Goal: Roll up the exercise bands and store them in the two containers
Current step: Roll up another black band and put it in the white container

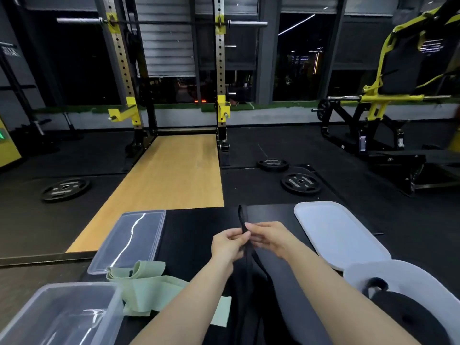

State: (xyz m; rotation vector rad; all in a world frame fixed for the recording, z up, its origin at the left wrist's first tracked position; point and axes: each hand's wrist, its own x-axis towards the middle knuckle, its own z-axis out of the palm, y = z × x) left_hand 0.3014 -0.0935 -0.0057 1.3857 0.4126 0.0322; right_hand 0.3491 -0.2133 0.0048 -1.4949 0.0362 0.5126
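Both hands pinch a black exercise band (243,216) over the black bench top (196,230). My left hand (230,242) grips it from the left and my right hand (270,236) from the right. The band's looped end sticks up above the fingers and the rest hangs down between my forearms. A pale green band (146,282) lies crumpled on the bench to the left. A clear container (59,312) stands at the bottom left. A white container (408,277) at the bottom right holds a dark rolled band (408,314).
A clear lid (132,240) lies beyond the green band and a white lid (338,230) lies at the right. Past the bench are a wooden platform (174,175), a squat rack (221,70), weight plates (301,183) on the floor and a yellow machine (378,100).
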